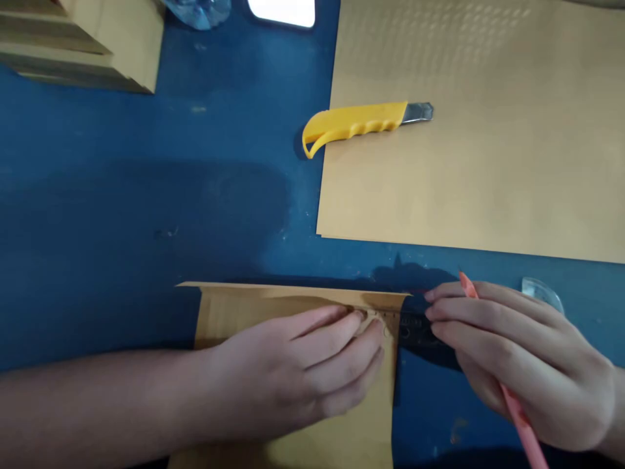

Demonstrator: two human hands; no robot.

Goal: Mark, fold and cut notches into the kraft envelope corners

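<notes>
Kraft paper sheet (351, 436) lies toward the table's (234, 221) near edge, far edge folded up; the left hand's (303, 371) fingers bunch over it and a clear ruler (409, 323), seemingly to steady both; I cannot tell whether they pinch. The right hand's (527, 358) fingers clasp a pink pencil (520, 420) beside the ruler. Beyond, a yellow utility knife (359, 122) overhangs larger sheets (463, 182)

Head view, close above blue tabletop (234, 137), facing steeply down
</notes>
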